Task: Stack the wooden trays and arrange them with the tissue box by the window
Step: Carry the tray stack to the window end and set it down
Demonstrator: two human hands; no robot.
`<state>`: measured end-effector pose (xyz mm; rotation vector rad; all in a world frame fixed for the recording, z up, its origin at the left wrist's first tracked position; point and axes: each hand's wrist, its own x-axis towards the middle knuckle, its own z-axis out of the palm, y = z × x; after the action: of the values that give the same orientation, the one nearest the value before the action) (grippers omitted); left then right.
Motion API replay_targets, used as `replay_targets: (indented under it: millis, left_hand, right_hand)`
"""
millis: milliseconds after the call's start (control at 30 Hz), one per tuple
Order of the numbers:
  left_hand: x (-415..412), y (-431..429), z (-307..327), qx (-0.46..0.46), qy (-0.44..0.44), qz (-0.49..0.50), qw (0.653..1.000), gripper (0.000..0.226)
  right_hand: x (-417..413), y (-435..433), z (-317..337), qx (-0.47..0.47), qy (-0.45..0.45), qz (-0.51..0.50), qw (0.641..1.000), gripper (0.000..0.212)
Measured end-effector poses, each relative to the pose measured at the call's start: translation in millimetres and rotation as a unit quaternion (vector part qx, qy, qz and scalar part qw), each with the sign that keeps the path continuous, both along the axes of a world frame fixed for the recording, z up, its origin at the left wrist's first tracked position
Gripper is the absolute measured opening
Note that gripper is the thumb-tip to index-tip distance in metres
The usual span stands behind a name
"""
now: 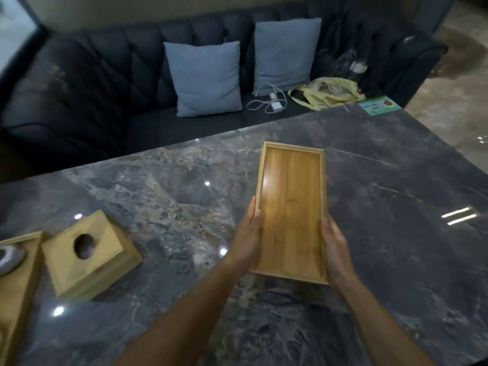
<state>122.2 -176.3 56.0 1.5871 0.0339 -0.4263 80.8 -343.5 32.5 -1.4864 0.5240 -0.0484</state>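
A long wooden tray (290, 207) is held over the middle of the dark marble table (396, 194), its near end toward me. My left hand (247, 239) grips its left long edge and my right hand (335, 249) grips its right long edge. A wooden tissue box (89, 252) with a round hole in its top sits on the table at the left. Beside it, at the frame's left edge, lies a second wooden tray (18, 281), partly cut off, with a grey object (9, 260) in it. A bright window (14, 25) shows at the top left.
A dark tufted sofa (92, 83) runs along the table's far side, carrying two blue cushions (206, 77), a white charger with cable (272, 101) and a yellow bag (327, 92). A green card (380, 105) lies on the table's far right corner. Shiny floor lies to the right.
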Motion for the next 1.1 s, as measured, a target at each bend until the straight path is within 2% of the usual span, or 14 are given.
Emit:
replay_targets:
  millis: [100,200,333,400,533,733,933,1100]
  left_hand:
    - [0,33,20,0.006,-0.016,0.048,0.999,0.032]
    - [-5,74,41,0.035,-0.038,0.105,0.993,0.030]
    - [-25,135,56,0.070,-0.068,0.206,0.974,0.047]
    - [-41,168,60,0.096,-0.075,0.269,0.955,0.047]
    - [-80,218,72,0.114,-0.062,0.333,0.934,0.046]
    - [-157,278,73,0.087,-0.034,0.427,0.899,0.041]
    - [-208,309,51,0.093,0.015,0.498,0.862,0.045]
    - [-225,317,32,0.065,0.048,0.505,0.860,0.045]
  right_hand:
    - [19,31,17,-0.003,-0.022,0.041,0.999,0.040]
    - [34,68,32,0.000,-0.042,0.087,0.995,0.041]
    - [43,133,49,0.000,-0.060,0.167,0.984,0.038]
    - [41,172,58,0.019,-0.062,0.226,0.972,0.039]
    - [27,235,68,0.046,-0.067,0.288,0.954,0.043]
    - [-13,315,59,0.052,-0.079,0.412,0.906,0.039]
    - [-50,358,35,0.048,-0.017,0.460,0.887,0.042]
    - [-64,366,20,0.049,0.025,0.477,0.877,0.036]
